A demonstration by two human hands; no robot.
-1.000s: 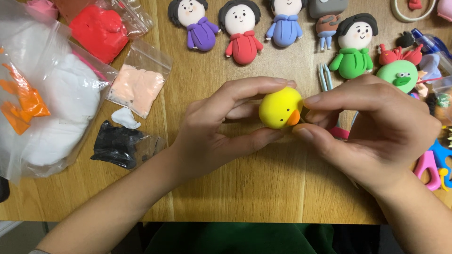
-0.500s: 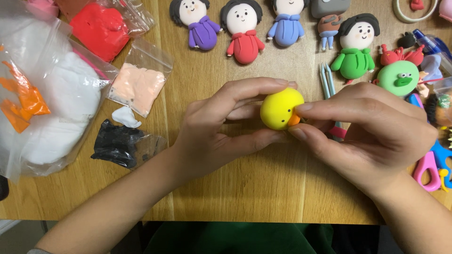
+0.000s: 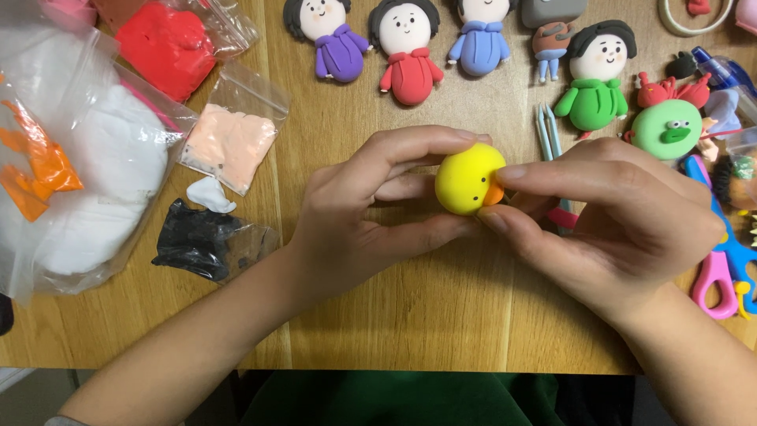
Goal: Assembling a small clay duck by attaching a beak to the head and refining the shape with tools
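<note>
Wooden planks of the desk (image 3: pixel 410 315) fill my view, and over its middle both hands meet on a yellow clay ball (image 3: pixel 467 180) with two dot eyes and a small orange beak (image 3: pixel 494 194). My left hand (image 3: pixel 371 213) has its grip closed around the ball, forefinger curved over the top and thumb pressed beneath, wrist coming in from the lower left. My right hand (image 3: pixel 615 221) pinches narrowly at the beak, forefinger above and thumb below, its back turned up toward me and the forearm running off the lower right corner. Behind the right hand lie two pale blue sculpting tools (image 3: pixel 547 126), their lower ends hidden by the fingers. Farther out, a row of clay dolls (image 3: pixel 410 47) sits along the far edge, some heads cut off by the frame. To the left lie a bag of peach clay (image 3: pixel 229 142), a bag of black clay (image 3: pixel 197 241), a bag of red clay (image 3: pixel 165 43) and a large bag of white clay (image 3: pixel 87 197). At the right edge pink-handled scissors (image 3: pixel 721 272) are partly cropped, and I cannot make out the clutter above them.
</note>
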